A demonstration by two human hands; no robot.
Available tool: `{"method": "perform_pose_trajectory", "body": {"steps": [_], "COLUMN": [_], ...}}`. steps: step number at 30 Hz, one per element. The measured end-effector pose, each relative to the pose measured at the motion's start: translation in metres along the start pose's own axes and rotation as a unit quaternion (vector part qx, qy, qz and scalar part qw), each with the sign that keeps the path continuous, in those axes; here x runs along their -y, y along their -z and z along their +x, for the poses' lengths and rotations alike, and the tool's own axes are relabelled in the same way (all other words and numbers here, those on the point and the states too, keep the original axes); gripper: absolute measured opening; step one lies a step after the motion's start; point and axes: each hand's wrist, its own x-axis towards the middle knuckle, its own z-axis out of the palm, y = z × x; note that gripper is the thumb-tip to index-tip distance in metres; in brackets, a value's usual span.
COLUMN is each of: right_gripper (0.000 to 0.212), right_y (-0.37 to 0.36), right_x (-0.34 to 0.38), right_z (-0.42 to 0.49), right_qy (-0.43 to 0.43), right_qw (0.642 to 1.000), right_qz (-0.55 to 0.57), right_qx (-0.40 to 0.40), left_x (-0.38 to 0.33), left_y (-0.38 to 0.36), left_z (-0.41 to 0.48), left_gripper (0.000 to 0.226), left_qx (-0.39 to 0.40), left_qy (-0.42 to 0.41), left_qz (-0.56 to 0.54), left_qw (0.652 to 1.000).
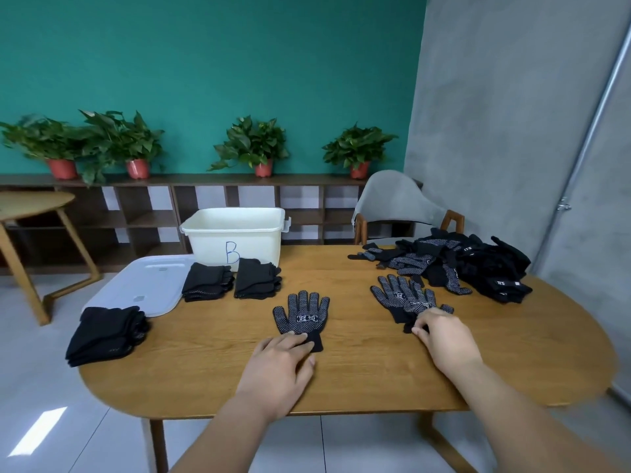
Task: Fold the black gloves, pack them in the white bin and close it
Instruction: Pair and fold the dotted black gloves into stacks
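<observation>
A black dotted glove (302, 315) lies flat, fingers pointing away, at the middle of the wooden table (358, 377). My left hand (278, 365) rests on its cuff with fingers fairly straight. To the right lies a second black glove (403, 297), and my right hand (444, 336) pinches its cuff end. The open white bin (235, 238), marked with a blue B, stands at the back. Its white lid (136, 285) lies flat to the left. Three stacks of folded gloves sit near them: one (208, 281), another (257, 279) and a third (107, 332).
A loose pile of unfolded black gloves (471, 268) covers the table's far right. A grey chair (399, 203) stands behind it. A second wooden table (34, 203) is at the left, and a low shelf with potted plants (252, 145) runs along the green wall.
</observation>
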Motion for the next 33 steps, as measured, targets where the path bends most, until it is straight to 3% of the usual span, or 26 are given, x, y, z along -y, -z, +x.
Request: {"method": "perform_pose_trajectory", "body": {"steps": [3,11,15,18,20,24,27,29,33], "right_gripper": [0.010,0.009,0.011,0.014,0.014,0.011,0.010,0.010,0.013], "right_y": [0.026,0.122,0.145,0.141,0.130,0.112,0.109,0.096,0.036], "right_x": [0.006,0.049,0.078,0.099,0.109,0.125,0.139,0.141,0.121], "right_z": [0.006,0.042,0.055,0.056,0.058,0.062,0.047,0.033,-0.002], "right_qy": [0.010,0.016,0.031,0.039,0.035,0.040,0.114,0.182,0.222], "right_qw": [0.999,0.976,0.958,0.957,0.960,0.966,0.958,0.962,0.966], "right_qz": [0.020,0.165,0.280,0.281,0.269,0.246,0.231,0.179,0.054], "right_qx": [-0.037,-0.143,-0.044,0.055,0.070,-0.062,-0.128,-0.094,0.120], "left_x": [0.004,0.001,0.001,0.000,-0.001,-0.002,-0.001,-0.001,0.000], "left_y": [-0.002,-0.004,-0.005,-0.004,-0.002,-0.002,-0.002,-0.003,-0.003], "left_z": [-0.008,-0.008,-0.009,-0.011,-0.011,-0.012,-0.011,-0.010,-0.010], "left_gripper": [0.075,0.058,0.060,0.059,0.058,0.054,0.051,0.051,0.050], "left_qx": [-0.020,-0.031,-0.044,-0.051,-0.051,-0.052,-0.057,-0.061,-0.070], "left_qy": [-0.004,-0.017,-0.021,-0.023,-0.020,-0.014,-0.012,-0.011,-0.013], "left_qz": [-0.009,0.001,0.005,0.008,0.009,0.007,0.004,0.002,0.005], "left_qw": [1.000,0.999,0.999,0.998,0.998,0.999,0.998,0.998,0.997]}}
